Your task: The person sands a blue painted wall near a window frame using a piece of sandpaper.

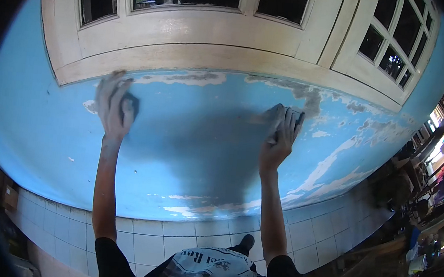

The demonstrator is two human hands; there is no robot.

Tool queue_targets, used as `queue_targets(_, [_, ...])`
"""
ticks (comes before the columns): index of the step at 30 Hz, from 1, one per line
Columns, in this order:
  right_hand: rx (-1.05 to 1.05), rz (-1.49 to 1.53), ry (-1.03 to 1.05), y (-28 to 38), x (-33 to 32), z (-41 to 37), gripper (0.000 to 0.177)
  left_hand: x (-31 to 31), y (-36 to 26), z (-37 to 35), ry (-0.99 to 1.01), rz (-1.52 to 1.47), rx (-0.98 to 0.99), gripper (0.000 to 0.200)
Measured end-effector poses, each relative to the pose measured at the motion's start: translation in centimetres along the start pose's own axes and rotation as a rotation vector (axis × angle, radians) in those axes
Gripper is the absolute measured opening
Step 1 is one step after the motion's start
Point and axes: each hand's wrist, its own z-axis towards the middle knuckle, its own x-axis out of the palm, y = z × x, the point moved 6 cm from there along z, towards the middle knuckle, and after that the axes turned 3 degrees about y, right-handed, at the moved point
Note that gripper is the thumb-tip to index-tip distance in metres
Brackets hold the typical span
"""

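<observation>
My right hand (278,150) presses a small dark-grey sheet (275,123), which looks like folded sandpaper, against a light-blue painted wall (206,137). The fingers are closed over the sheet and hide part of it. Around that hand the paint is worn off in grey and white patches (310,96). My left hand (112,108) is at the wall further left, just below the window frame, its fingers apart and slightly blurred. Nothing shows in that hand. A shadow falls on the wall between both arms.
Above the wall is a cream wooden window frame (187,51) with glass panes. White tiles (147,243) cover the floor at its foot. Wooden beams and cluttered items (417,256) stand at the right, and a brown box (10,196) is at the lower left.
</observation>
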Motion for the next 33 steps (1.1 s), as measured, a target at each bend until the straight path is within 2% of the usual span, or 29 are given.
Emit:
queue_targets(2, [-0.025, -0.055, -0.053, 1.5, 1.0, -0.2, 0.049, 1.3, -3.9, 4.6, 0.162, -0.315, 0.34, 0.031])
queue_targets(4, [0.001, -0.008, -0.059, 0.7, 1.0, -0.2, 0.049, 1.8, -6.7, 7.5, 0.164, -0.268, 0.468, 0.032])
queue_targets(5, [0.028, 0.041, -0.06, 0.4, 1.2, -0.1, 0.05, 2.3, -7.4, 8.9, 0.163, -0.265, 0.472, 0.032])
queue_targets(7, [0.036, -0.042, -0.033, 2.0, 1.1, 0.8, 0.049, 3.3, -9.1, 11.0, 0.142, -0.262, 0.574, 0.032])
queue_targets(9, [0.052, -0.137, -0.003, 2.9, 1.3, 0.6, 0.049, 4.4, -10.2, 12.4, 0.128, -0.267, 0.573, 0.034])
queue_targets(11, [-0.303, -0.154, 0.121, 5.2, 2.2, 0.1, 0.047, 5.1, -11.0, 12.8, 0.103, -0.28, 0.575, 0.035])
queue_targets(13, [-0.254, -0.154, 0.07, 3.9, 1.9, 0.8, 0.044, 5.6, -11.4, 12.9, 0.077, -0.16, 0.521, 0.039])
queue_targets(15, [-0.092, -0.067, -0.033, 3.2, 0.9, 2.0, 0.038, 5.7, -11.0, 13.0, 0.075, -0.156, 0.475, 0.041])
queue_targets(16, [-0.094, -0.064, -0.03, 3.5, 1.2, 1.9, 0.038, 5.7, -10.5, 13.1, 0.077, -0.144, 0.422, 0.042])
queue_targets(19, [-0.186, -0.048, 0.02, 4.5, 1.9, 1.4, 0.04, 5.8, -10.8, 13.1, 0.089, -0.112, 0.429, 0.044])
queue_targets(21, [-0.337, 0.024, 0.217, 4.8, 2.4, 0.8, 0.042, 5.6, -10.9, 13.3, 0.099, -0.118, 0.433, 0.045])
queue_targets(22, [-0.339, 0.033, 0.215, 4.6, 2.1, 1.0, 0.042, 5.5, -10.9, 13.4, 0.106, -0.126, 0.437, 0.045])
queue_targets(24, [0.031, 0.125, -0.116, 2.0, 0.1, 2.7, 0.042, 5.5, -10.9, 13.4, 0.12, -0.106, 0.433, 0.046])
queue_targets(26, [0.035, 0.118, -0.144, 2.4, 0.5, 2.6, 0.044, 5.6, -10.9, 13.5, 0.143, -0.096, 0.439, 0.046])
queue_targets(28, [-0.265, 0.021, 0.245, 4.7, 2.0, 1.1, 0.048, 5.7, -11.0, 13.5, 0.157, -0.106, 0.439, 0.048])
queue_targets(32, [-0.216, 0.017, 0.138, 3.3, 0.1, 3.0, 0.049, 4.8, -10.7, 13.1, 0.204, -0.042, 0.432, 0.05])
queue_targets(33, [-0.126, 0.002, 0.002, 3.0, -0.2, 3.4, 0.049, 4.3, -10.4, 12.8, 0.187, -0.048, 0.428, 0.051])
